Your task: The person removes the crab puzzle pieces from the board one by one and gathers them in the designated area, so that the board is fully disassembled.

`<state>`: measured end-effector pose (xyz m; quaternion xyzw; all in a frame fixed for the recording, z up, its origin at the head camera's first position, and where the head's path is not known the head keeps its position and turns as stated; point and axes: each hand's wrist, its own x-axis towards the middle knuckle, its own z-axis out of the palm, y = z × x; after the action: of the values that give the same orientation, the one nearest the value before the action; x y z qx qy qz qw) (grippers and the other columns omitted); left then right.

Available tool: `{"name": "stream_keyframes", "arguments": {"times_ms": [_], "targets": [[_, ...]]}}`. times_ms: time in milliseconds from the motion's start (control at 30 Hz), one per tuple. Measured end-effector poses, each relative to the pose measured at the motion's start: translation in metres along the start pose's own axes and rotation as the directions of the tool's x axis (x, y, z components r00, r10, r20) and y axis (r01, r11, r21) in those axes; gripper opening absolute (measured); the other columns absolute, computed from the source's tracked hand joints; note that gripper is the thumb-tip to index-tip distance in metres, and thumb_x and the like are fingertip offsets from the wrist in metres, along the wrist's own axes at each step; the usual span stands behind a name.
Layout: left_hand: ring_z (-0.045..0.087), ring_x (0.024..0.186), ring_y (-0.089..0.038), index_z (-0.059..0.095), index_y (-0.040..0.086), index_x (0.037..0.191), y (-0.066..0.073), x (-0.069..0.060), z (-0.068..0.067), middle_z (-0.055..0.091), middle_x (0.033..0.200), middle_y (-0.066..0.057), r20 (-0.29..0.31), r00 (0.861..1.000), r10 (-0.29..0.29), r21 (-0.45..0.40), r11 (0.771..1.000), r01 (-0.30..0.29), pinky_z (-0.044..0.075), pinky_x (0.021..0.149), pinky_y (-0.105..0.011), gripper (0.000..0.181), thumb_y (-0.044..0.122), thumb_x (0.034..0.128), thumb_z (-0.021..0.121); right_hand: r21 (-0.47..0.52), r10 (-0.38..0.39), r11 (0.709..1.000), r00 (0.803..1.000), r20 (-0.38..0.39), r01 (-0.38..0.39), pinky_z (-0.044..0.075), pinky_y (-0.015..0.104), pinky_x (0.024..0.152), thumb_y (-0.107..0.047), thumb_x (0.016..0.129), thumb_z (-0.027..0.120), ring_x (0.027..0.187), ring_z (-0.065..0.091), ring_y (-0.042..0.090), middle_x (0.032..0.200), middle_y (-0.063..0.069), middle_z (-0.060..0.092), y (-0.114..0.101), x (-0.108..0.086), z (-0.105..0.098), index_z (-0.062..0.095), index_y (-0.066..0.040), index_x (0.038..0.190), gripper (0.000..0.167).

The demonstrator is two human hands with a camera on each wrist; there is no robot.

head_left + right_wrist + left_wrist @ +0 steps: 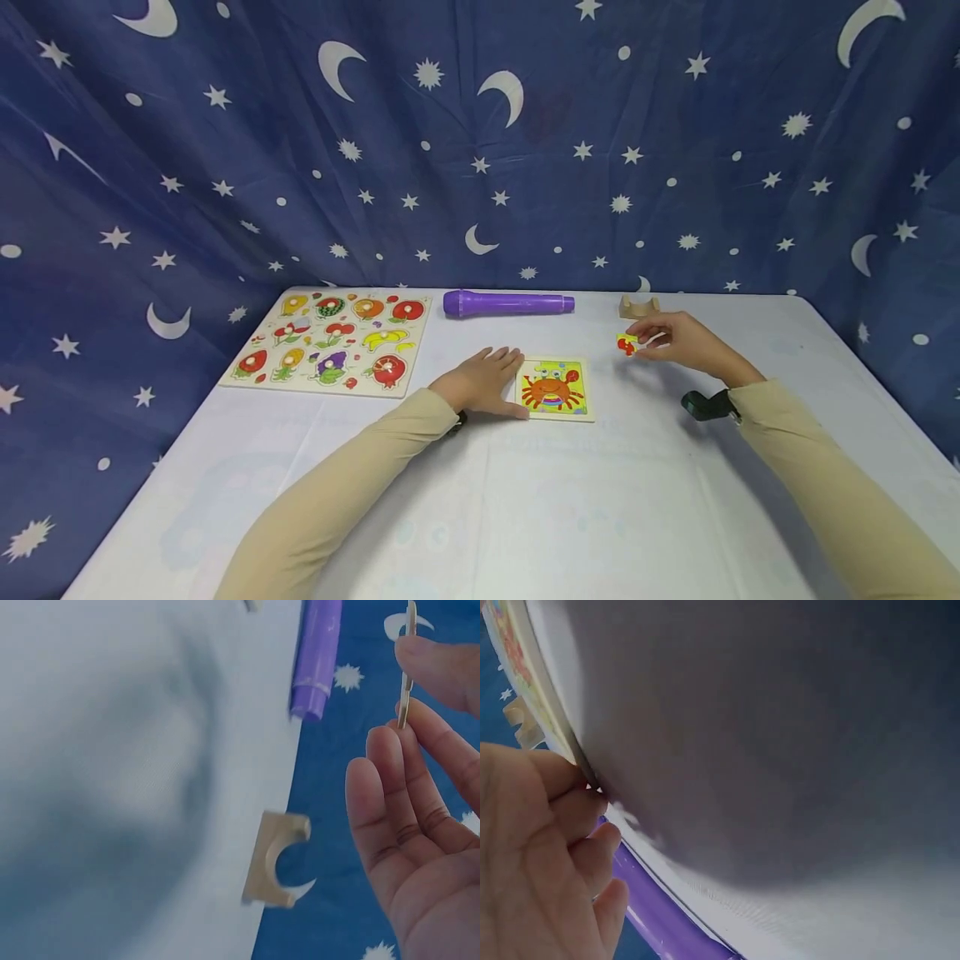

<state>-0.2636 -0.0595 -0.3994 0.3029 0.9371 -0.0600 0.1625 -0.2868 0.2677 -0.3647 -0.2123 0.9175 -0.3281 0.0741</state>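
Observation:
In the head view, a square wooden crab puzzle [553, 390] with a red crab on yellow lies mid-table. My left hand [483, 383] rests along its left side, fingers extended toward the top corner and thumb by the bottom corner. The left wrist view shows those fingers [581, 814] touching the board's edge [544, 686]. To the right, my right hand [678, 342] pinches a small yellow-and-red puzzle piece [626, 343] above the table. Seen edge-on in the right wrist view, the thin piece [406, 705] sits between thumb and fingertips.
A wooden fruit puzzle board [352, 329] with several knobbed pieces lies on the left. Behind the crab puzzle is a purple microphone-shaped stick [510, 303]. A small wooden block with a curved notch [637, 308] stands at the back right, before a starry blue curtain [555, 200].

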Motion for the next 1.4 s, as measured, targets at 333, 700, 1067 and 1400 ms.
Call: {"name": "stream_keyframes", "arguments": {"times_ms": [333,700,1067,1400], "targets": [[0.002,0.148,-0.021,0.009,0.012,0.152,0.002,-0.002,0.003,0.003,0.16,-0.003,-0.104,0.994,0.045,0.088,0.995,-0.036,0.002,0.122,-0.037,0.095,0.07,0.085,0.043,-0.004,0.032,0.999,0.999,0.008,-0.032,0.055,0.038,0.084,-0.008,0.083,0.07,0.096,0.063,0.027,0.11,0.019,0.065,0.012,-0.006,-0.003,0.062,0.003,0.117,0.037],[0.008,0.148,-0.018,0.015,0.012,0.152,0.004,-0.002,0.006,0.013,0.159,-0.002,-0.086,0.995,0.048,0.154,0.988,-0.034,0.003,0.122,-0.036,0.092,0.072,0.0859,0.038,-0.042,0.031,0.999,1.0,0.004,-0.03,0.056,0.038,0.083,-0.005,0.082,0.07,0.095,0.063,0.027,0.107,0.02,0.065,0.02,0.001,-0.002,0.062,0.004,0.116,0.036],[0.008,0.148,-0.018,0.011,0.013,0.152,0.003,-0.001,0.004,0.009,0.16,-0.002,-0.039,0.999,0.033,0.112,0.993,-0.029,0.005,0.122,-0.036,0.093,0.071,0.0856,0.039,0.002,0.073,0.997,0.995,0.061,-0.073,0.056,0.029,0.078,-0.003,0.081,0.07,0.088,0.062,0.018,0.105,0.023,0.066,0.039,0.014,0.006,0.062,0.008,0.112,0.034],[0.008,0.148,-0.018,0.009,0.014,0.152,0.003,-0.001,0.005,0.008,0.16,-0.001,-0.036,0.999,0.025,0.113,0.993,-0.021,0.005,0.122,-0.036,0.094,0.072,0.0854,0.038,0.002,0.128,0.992,0.99,0.055,-0.128,0.049,0.014,0.072,-0.003,0.077,0.073,0.084,0.059,0.009,0.105,0.023,0.066,0.055,0.018,0.009,0.063,0.01,0.109,0.035]]}}
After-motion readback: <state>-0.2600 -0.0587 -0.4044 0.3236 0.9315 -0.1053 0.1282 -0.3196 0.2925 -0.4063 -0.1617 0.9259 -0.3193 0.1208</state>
